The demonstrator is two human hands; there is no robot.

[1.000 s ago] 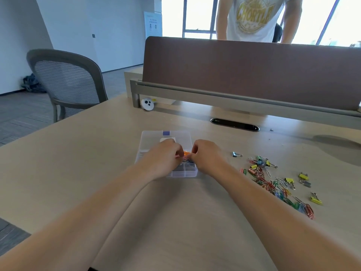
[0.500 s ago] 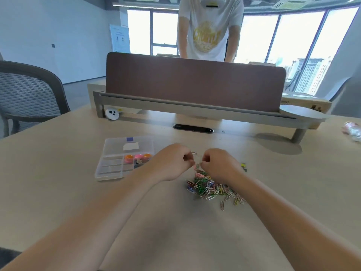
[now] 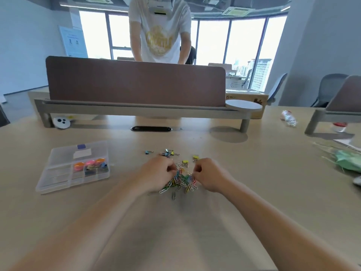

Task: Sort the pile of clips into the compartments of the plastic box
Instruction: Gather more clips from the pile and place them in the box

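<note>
**First voice:** As both bare forearms reach out over the tan desk, where do the hands lie?

**Second voice:** The left hand and the right hand sit on either side of the pile of clips, a tangle of coloured paper clips near the middle of the desk. Each hand has its fingers curled inward, with the tips down at the pile's edge. I cannot tell whether either hand pinches a clip.

**First voice:** And the plastic box?

**Second voice:** It rests flat on the desk to the left of the pile, apart from it. It is clear, with a white label and a blue tab at its far side. Compartments on its right side hold orange and pink round pieces and a few dark clips.

**First voice:** What else is near?

**Second voice:** Small binder clips, yellow and blue, lie scattered just beyond the pile. Behind a brown divider screen stands a person in a white T-shirt.
</note>
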